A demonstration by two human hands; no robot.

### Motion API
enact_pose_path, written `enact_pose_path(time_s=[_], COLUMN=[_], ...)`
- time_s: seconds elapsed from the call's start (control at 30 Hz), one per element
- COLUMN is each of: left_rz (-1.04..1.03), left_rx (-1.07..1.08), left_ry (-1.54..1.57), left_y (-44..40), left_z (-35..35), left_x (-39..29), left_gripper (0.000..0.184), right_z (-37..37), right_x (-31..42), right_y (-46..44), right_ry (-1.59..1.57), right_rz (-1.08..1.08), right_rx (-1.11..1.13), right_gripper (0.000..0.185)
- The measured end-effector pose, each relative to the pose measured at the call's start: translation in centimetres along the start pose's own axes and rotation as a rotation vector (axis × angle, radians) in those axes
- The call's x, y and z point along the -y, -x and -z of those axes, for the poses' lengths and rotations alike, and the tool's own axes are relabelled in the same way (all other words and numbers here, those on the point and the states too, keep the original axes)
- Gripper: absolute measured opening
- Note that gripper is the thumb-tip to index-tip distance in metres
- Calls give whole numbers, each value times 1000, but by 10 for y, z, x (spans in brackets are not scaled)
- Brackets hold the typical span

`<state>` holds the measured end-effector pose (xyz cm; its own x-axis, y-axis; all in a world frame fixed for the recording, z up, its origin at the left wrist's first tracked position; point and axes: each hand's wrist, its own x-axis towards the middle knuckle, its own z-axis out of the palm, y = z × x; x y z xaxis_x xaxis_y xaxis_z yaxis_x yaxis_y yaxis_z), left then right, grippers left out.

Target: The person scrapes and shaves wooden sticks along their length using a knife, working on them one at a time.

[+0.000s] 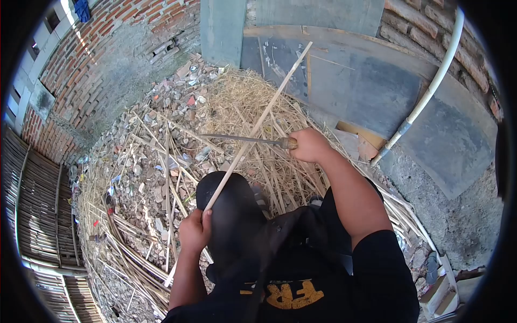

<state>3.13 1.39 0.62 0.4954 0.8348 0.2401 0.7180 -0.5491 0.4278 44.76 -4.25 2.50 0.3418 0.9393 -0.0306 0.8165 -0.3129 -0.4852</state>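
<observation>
My left hand (195,231) is closed around the lower end of a long pale bamboo strip (276,98), beside my left knee. The strip slants up and away to the right, over the shavings. In my right hand (311,145) is a knife (242,138), gripped by its wooden handle. Its long narrow blade points left and crosses the strip near the middle. Blade and strip appear to touch there, though I cannot tell whether the edge is cutting in. My knees, in dark trousers, are bent below the strip.
A heap of thin shavings (237,91) lies in front, with loose bamboo strips (134,255) to the left over rubble (145,177). Grey panels (344,70) and a pale pipe (431,91) stand at the right. A brick wall (118,70) and slatted bamboo panel (43,204) border the left.
</observation>
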Motion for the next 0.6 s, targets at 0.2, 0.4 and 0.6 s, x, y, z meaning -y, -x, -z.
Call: enact_pose_path(time_s=[0.2,0.4,0.6], left_rz=[10,-19,-7], left_rx=[22,-11,9], left_ry=[22,-1,-17], left_y=[0,3,-1], left_z=[0,-4,4], left_x=[2,8,4], left_gripper=[43,42,42], right_z=[-2,3,9], right_x=[25,16,-40], right_y=[24,9,-14], right_ry=[63,1,-159], right_rz=[146,31,-182], right_rx=[-29,-26,-228], right_gripper=[26,29,37])
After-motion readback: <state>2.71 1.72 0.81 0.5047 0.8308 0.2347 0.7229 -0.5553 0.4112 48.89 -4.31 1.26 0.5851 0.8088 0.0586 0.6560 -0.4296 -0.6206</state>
